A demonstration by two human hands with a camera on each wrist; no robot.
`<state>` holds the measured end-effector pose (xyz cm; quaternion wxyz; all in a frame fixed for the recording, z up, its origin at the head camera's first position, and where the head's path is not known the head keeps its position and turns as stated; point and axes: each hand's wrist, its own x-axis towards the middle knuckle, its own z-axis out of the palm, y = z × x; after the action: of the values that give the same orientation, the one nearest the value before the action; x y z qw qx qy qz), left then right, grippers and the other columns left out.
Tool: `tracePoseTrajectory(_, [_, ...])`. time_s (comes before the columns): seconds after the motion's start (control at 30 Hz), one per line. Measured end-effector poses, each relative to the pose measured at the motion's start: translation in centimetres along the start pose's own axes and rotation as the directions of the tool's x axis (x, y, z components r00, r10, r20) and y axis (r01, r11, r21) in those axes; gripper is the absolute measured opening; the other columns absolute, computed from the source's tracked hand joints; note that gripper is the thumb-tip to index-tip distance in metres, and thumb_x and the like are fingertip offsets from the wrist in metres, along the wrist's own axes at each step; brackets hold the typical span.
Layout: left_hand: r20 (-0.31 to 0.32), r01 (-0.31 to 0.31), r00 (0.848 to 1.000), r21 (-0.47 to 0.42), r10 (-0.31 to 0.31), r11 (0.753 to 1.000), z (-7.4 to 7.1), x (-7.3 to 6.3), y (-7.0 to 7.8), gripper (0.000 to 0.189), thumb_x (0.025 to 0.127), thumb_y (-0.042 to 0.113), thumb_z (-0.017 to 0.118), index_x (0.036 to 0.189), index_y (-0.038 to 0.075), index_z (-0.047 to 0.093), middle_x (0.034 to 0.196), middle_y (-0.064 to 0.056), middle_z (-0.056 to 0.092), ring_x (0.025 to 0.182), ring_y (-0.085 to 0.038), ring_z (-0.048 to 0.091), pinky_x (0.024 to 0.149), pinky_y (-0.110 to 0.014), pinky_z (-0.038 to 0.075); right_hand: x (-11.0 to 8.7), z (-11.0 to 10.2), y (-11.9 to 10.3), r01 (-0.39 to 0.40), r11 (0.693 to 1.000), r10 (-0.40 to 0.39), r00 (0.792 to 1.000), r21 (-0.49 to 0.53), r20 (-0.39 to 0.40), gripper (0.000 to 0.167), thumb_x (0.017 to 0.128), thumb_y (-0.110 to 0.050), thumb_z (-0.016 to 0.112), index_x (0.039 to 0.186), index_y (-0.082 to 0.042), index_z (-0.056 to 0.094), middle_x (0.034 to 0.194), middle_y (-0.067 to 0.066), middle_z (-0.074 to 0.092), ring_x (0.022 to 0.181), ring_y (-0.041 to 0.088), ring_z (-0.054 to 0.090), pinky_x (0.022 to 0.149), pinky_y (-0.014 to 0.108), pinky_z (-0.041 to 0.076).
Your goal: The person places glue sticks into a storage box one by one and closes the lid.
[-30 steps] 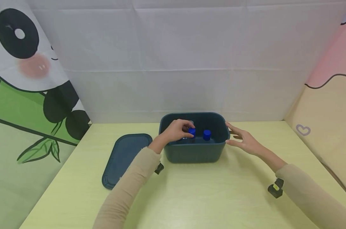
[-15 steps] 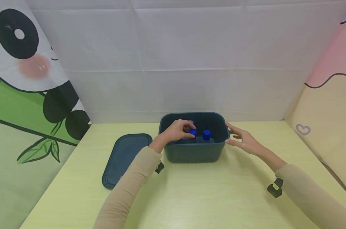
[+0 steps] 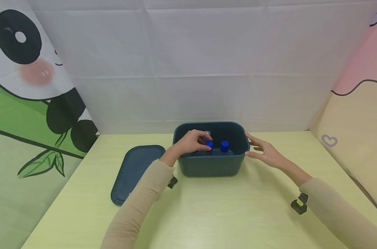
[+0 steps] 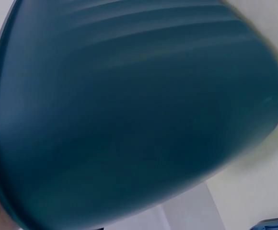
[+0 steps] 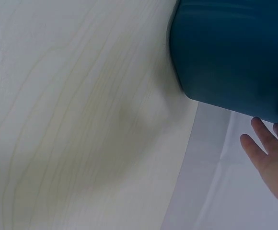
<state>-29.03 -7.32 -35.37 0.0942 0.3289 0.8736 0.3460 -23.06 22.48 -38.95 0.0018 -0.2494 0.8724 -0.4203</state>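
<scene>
A dark teal box (image 3: 211, 166) stands at the back of the table, its top uncovered. My left hand (image 3: 189, 141) reaches over its rim and pinches a blue cap (image 3: 209, 145) between thumb and fingers. Whatever lies under that cap is hidden by the hand and the box's front wall. To its right, a second blue cap (image 3: 224, 146) sits inside the box. Behind my left fingers a small pale round thing shows, too small to tell. My right hand (image 3: 267, 154) rests against the box's right end, fingers spread and fairly straight, thumb near the front corner.
A flat dark blue lid (image 3: 137, 173) lies on the table left of the box, partly behind my left forearm. The pale wooden table (image 3: 222, 211) extends in front. A white cloth (image 3: 200, 69) hangs close behind the box, with printed cloths at both sides.
My left hand, with the blue cap in its fingers, shifts slightly right and then back left inside the box. The right hand stays at the box's right end.
</scene>
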Motion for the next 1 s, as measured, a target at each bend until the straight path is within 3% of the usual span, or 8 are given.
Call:
tracePoseTrajectory(0.13, [-0.004, -0.005, 1.000, 0.027, 0.005, 1.000, -0.5, -0.2, 0.2, 0.035, 0.080, 0.023, 0.071, 0.111, 0.009, 0.063, 0.109, -0.004, 0.061, 0.095, -0.016, 0.061, 0.076, -0.025, 0.050, 0.0, 0.0, 0.0, 0.002, 1.000, -0.002, 1.000, -0.002, 0.001, 0.069, 0.089, -0.017, 0.057, 0.145, -0.006, 0.017, 0.147, 0.021, 0.020, 0.125, 0.042, 0.035, 0.098, 0.056, 0.031])
tracePoseTrajectory(0.3, [-0.048, -0.021, 0.999, 0.056, 0.024, 0.998, -2.2, -1.3, 0.8, 0.041, 0.080, 0.025, 0.070, 0.115, 0.007, 0.061, 0.115, -0.008, 0.058, 0.103, -0.023, 0.056, 0.082, -0.033, 0.047, 0.2, 0.1, 0.0, 0.002, 1.000, -0.002, 1.000, 0.002, -0.002, 0.069, 0.089, -0.016, 0.058, 0.145, -0.006, 0.018, 0.147, 0.021, 0.020, 0.124, 0.042, 0.035, 0.098, 0.055, 0.031])
tracePoseTrajectory(0.53, [-0.171, -0.026, 0.985, 0.036, 0.032, 0.999, -5.4, -5.0, 0.6, 0.039, 0.081, 0.021, 0.070, 0.116, 0.007, 0.060, 0.119, -0.008, 0.055, 0.107, -0.027, 0.052, 0.090, -0.042, 0.043, 0.2, 0.3, -0.2, 0.003, 1.000, -0.003, 1.000, 0.002, -0.001, 0.069, 0.090, -0.017, 0.057, 0.145, -0.006, 0.018, 0.147, 0.021, 0.020, 0.124, 0.042, 0.035, 0.098, 0.055, 0.031])
tracePoseTrajectory(0.73, [-0.283, 0.043, 0.959, 0.031, -0.033, 0.999, -7.9, -9.0, -2.7, 0.038, 0.082, 0.020, 0.068, 0.116, 0.006, 0.059, 0.118, -0.011, 0.056, 0.105, -0.028, 0.053, 0.088, -0.045, 0.044, 0.2, 0.1, -0.3, 0.019, 1.000, -0.019, 1.000, 0.012, -0.003, 0.069, 0.089, -0.015, 0.058, 0.145, -0.004, 0.018, 0.147, 0.021, 0.020, 0.124, 0.042, 0.036, 0.098, 0.056, 0.031])
tracePoseTrajectory(0.87, [-0.330, 0.154, 0.934, 0.028, -0.136, 0.988, -8.5, -12.2, -6.0, 0.039, 0.083, 0.021, 0.067, 0.117, 0.007, 0.057, 0.119, -0.014, 0.055, 0.106, -0.031, 0.053, 0.086, -0.045, 0.045, 0.2, 0.1, -0.4, 0.026, 1.000, -0.026, 1.000, 0.015, -0.001, 0.069, 0.089, -0.015, 0.057, 0.144, -0.004, 0.018, 0.146, 0.021, 0.021, 0.123, 0.042, 0.036, 0.097, 0.056, 0.032])
tracePoseTrajectory(1.0, [-0.328, 0.280, 0.911, 0.052, -0.249, 0.959, -8.4, -15.6, -9.9, 0.045, 0.083, 0.027, 0.067, 0.120, 0.003, 0.055, 0.120, -0.020, 0.054, 0.107, -0.036, 0.052, 0.083, -0.047, 0.045, 0.2, 0.2, -0.3, 0.033, 0.999, -0.033, 0.999, 0.019, -0.007, 0.068, 0.089, -0.014, 0.057, 0.144, -0.003, 0.018, 0.146, 0.021, 0.022, 0.123, 0.042, 0.037, 0.097, 0.057, 0.031])
